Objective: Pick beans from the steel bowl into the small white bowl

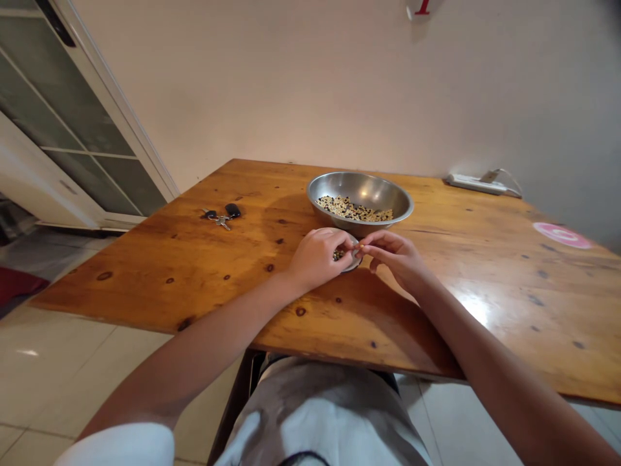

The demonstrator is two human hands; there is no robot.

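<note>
My left hand (317, 259) curls around a small pale dish (356, 257) on the wooden table (160, 278), and its fingers hide most of the dish. A few dark and light seeds (338, 255) show inside the dish, next to my left fingers. My right hand (395, 259) comes in from the right, with its thumb and forefinger pinched on a tiny yellowish grain (361, 248) above the dish's rim. Just behind both hands stands a steel mixing bowl (359, 188), holding a shallow layer of mixed pale and dark grains (354, 209).
A set of keys with black fobs (222, 217) lies on the table to the left. A white power strip (478, 184) with a cable sits at the back edge, and a round pink sticker (563, 235) is on the right. The table meets a wall at the back.
</note>
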